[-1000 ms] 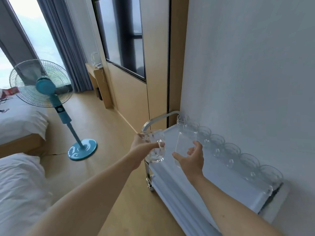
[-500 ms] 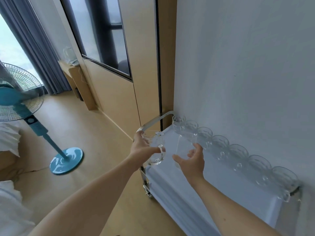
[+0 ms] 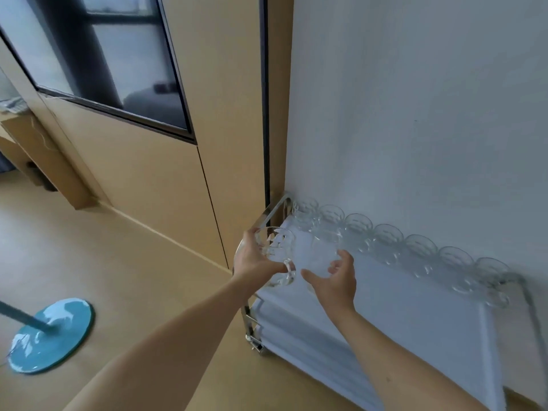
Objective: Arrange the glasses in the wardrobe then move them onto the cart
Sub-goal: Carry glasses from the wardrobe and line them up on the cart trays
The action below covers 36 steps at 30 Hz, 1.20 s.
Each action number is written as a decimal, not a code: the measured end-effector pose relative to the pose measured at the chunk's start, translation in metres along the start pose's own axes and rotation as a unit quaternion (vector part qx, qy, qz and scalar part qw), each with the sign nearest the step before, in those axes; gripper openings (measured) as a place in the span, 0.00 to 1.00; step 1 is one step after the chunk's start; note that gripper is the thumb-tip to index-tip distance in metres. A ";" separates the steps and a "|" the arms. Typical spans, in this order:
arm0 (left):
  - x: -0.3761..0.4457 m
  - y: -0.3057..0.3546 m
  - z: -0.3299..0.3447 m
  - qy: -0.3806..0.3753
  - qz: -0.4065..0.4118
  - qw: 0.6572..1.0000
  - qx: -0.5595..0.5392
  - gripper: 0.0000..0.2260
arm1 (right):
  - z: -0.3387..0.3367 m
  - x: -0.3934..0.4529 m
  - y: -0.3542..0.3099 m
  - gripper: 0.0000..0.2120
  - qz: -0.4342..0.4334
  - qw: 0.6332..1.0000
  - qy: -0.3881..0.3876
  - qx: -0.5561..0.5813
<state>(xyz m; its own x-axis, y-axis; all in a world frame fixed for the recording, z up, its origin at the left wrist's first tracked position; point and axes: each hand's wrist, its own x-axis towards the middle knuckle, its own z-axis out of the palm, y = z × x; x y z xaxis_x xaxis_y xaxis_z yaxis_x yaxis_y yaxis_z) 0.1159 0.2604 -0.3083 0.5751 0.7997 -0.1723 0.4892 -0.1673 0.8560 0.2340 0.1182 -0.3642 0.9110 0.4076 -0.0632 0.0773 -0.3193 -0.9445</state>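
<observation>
Two glasses held over the near end of the cart

We see both bare arms reaching forward over the cart (image 3: pixel 415 310), which stands against the white wall (image 3: pixel 430 114) and is draped in a white cloth. The left hand (image 3: pixel 255 259) grips a clear glass with a handle (image 3: pixel 278 256); its fingers (image 3: pixel 252 234) curl round the far side of the rim and the thumb presses the near side, close to the handle. This glass hangs over the cart's left end, just beside the metal push bar (image 3: pixel 274 210).

The right hand (image 3: pixel 336 280) is wrapped round a second clear glass (image 3: pixel 324 250), the thumb pointing left beneath it and the fingers bent behind it. The glass is so transparent that we cannot tell whether its base touches the cloth. The two held glasses sit close together without touching, as far as we can make out.

Along the back edge of the cart, touching or nearly touching the wall, a row of glasses (image 3: pixel 421 250) stands upright, rim beside rim, from the push bar to the far right corner.

To the left of the cart, a wooden wall panel (image 3: pixel 142 179) carries a dark screen (image 3: pixel 103 60). On the wooden floor (image 3: pixel 133 277) at lower left rests the round blue base of a fan (image 3: pixel 50 333).
</observation>
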 end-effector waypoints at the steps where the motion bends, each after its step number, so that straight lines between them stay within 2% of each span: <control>1: 0.005 -0.004 -0.003 -0.010 0.000 1.000 0.003 0.51 | 0.005 -0.003 -0.001 0.45 0.003 1.000 0.011 -0.003; 8: 0.034 -0.020 -0.002 -0.060 -0.015 0.998 -0.005 0.48 | 0.017 -0.014 0.004 0.45 0.037 0.996 0.076 -0.021; 14: 0.052 -0.028 0.027 -0.086 -0.065 0.994 -0.007 0.52 | 0.016 0.001 0.020 0.45 0.071 0.992 0.101 -0.035; 25: 0.118 -0.030 0.090 -0.058 -0.074 0.995 0.022 0.48 | 0.026 0.071 0.058 0.46 0.095 0.991 0.090 -0.035; 33: 0.165 -0.038 0.126 -0.010 -0.125 0.992 -0.030 0.49 | 0.040 0.114 0.083 0.39 0.105 0.992 0.065 -0.037; 36: 0.177 -0.040 0.135 0.010 -0.138 0.990 -0.039 0.47 | 0.043 0.125 0.089 0.40 0.104 0.992 0.069 -0.028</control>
<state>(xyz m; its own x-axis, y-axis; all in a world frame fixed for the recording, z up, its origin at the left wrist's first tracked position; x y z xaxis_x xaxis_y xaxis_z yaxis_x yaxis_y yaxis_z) 0.2863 0.3311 -0.4389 0.4136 0.8203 -0.3950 0.5722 0.1032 0.8136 0.3376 0.1779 -0.4700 0.9560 0.2089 -0.2060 -0.0984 -0.4331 -0.8960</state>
